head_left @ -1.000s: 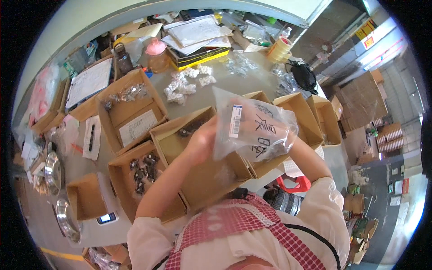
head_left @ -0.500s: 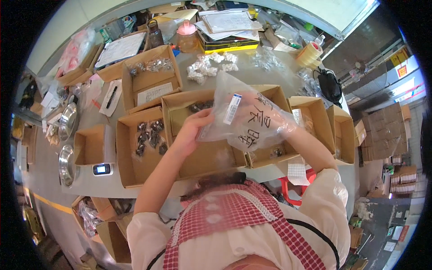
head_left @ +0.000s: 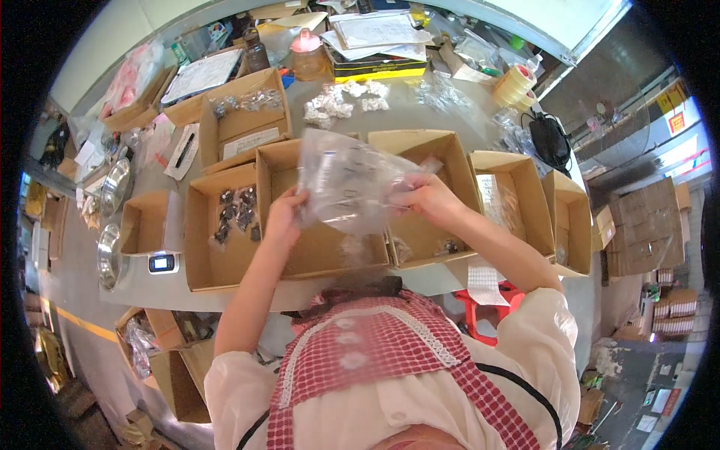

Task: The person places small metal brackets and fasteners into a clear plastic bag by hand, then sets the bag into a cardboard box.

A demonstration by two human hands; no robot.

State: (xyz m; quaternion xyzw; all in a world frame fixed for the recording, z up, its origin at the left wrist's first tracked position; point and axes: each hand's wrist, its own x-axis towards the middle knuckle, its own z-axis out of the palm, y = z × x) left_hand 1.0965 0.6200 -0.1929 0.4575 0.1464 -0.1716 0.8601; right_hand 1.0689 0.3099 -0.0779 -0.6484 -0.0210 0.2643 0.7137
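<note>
Lettering (head_left: pixel 343 203) on plastic bag (head_left: pixel 321 180), dark, blurry

Dark-marked clear bag (head_left: pixel 337 187); red-white checked apron (head_left: pixel 405 341); brown boxes (head_left: pixel 315 251).

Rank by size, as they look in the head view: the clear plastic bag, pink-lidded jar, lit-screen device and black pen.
Largest to smallest:
1. Clear plastic bag; raised, so nearness may enlarge it
2. Pink-lidded jar
3. Lit-screen device
4. Black pen, thin, so smallest by area
</note>
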